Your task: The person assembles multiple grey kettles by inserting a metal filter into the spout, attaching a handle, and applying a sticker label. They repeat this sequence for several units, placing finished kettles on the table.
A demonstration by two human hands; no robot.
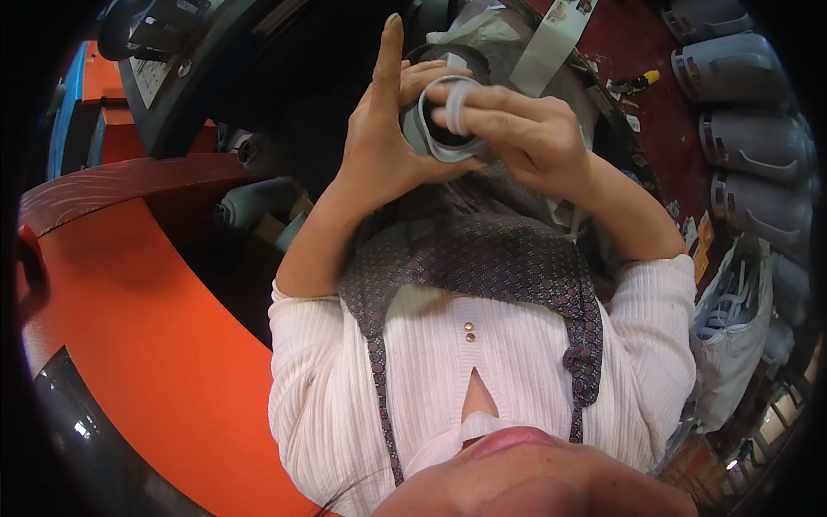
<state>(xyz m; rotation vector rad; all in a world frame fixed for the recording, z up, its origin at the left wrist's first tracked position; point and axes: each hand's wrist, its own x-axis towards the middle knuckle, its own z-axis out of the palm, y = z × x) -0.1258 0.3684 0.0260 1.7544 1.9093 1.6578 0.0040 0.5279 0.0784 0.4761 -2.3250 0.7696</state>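
The person holds a gray cup (413, 131) up at twelve o'clock. The left hand (372, 145) wraps its grip around the cup's side, with one finger sticking up. The right hand (544, 145) pinches a pale ring (454, 109) in its grip, right at the cup's open mouth. So the cup is in hand and the ring has reached it, but the ring is tilted and not lying flat there, so this bit looks only partway done. The cup looks dark inside, and it is too hard to tell if anything is in it. Toward two o'clock, big gray jugs (748, 142) with handles stand in a row, and their insides are hidden. Between three and four o'clock, a white bag (732, 375) holds a bunch of pale, curvy pieces (729, 303), all loose. It seems the work on this one cup is not finished.
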